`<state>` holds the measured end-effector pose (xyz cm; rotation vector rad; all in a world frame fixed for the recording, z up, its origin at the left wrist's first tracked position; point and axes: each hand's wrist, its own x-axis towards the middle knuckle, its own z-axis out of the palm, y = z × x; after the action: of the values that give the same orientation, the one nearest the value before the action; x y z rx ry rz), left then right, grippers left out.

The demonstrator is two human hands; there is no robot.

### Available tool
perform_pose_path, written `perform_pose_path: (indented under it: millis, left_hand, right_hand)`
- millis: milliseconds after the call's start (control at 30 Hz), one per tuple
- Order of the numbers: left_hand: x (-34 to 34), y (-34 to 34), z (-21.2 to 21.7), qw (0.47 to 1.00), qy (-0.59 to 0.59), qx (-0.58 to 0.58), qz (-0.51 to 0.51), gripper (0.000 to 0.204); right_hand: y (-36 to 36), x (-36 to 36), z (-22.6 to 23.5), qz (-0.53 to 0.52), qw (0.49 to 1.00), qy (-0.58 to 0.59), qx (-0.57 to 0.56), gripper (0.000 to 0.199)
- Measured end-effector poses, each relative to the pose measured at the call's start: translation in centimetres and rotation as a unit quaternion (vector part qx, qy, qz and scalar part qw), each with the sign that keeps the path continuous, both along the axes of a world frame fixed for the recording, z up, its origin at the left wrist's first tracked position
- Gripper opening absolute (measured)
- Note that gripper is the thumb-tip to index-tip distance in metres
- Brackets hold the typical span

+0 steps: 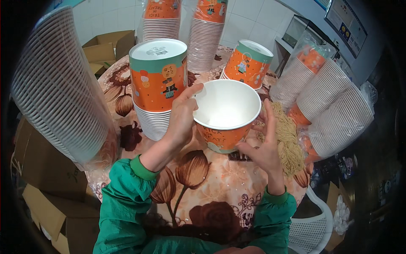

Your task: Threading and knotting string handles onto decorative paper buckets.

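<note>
A paper bucket [224, 133], white inside with an orange printed outside, is tilted mouth-up over the middle of the table. My left hand [182, 116] grips its rim from the left, the thumb along the edge. On its right side my right hand [266, 144] is spread, thumb by the lower wall and fingers near the rim; whether it touches I cannot tell. Just left stands an upside-down stack of the same buckets [158, 84] with green bands and white bases. A shorter upside-down stack [247, 63] is behind to the right.
A bundle of tan string [287, 144] lies right of my right hand. Bagged bucket stacks stand at the left [63, 89], back [207, 38] and right [338, 122]. The cloth [186, 194] is floral. Cardboard boxes [63, 211] sit lower left, a white plastic chair [313, 228] lower right.
</note>
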<state>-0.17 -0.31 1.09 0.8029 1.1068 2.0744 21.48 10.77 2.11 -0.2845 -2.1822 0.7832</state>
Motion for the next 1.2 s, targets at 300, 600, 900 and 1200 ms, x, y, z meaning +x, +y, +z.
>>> perform_pose_path:
  millis: [300,600,900,1200]
  left_hand:
    - [1.9,-0.6,0.0,0.982,0.183,-0.001,0.038,0.06]
    - [0.4,-1.1,0.7,0.99,0.13,-0.005,0.058,0.056]
    - [0.6,-1.9,2.1,0.995,0.085,0.012,-0.048,0.043]
    - [1.7,-1.2,2.0,0.982,0.066,0.079,-0.155,0.061]
  right_hand:
    - [0.5,0.3,0.1,-0.018,0.993,-0.034,0.109,0.128]
    - [0.8,0.3,-0.4,0.062,0.998,0.025,-0.022,0.139]
    - [1.1,0.6,0.3,0.166,0.958,0.088,-0.215,0.139]
    - [1.1,0.2,-0.2,0.146,0.936,0.15,-0.284,0.119]
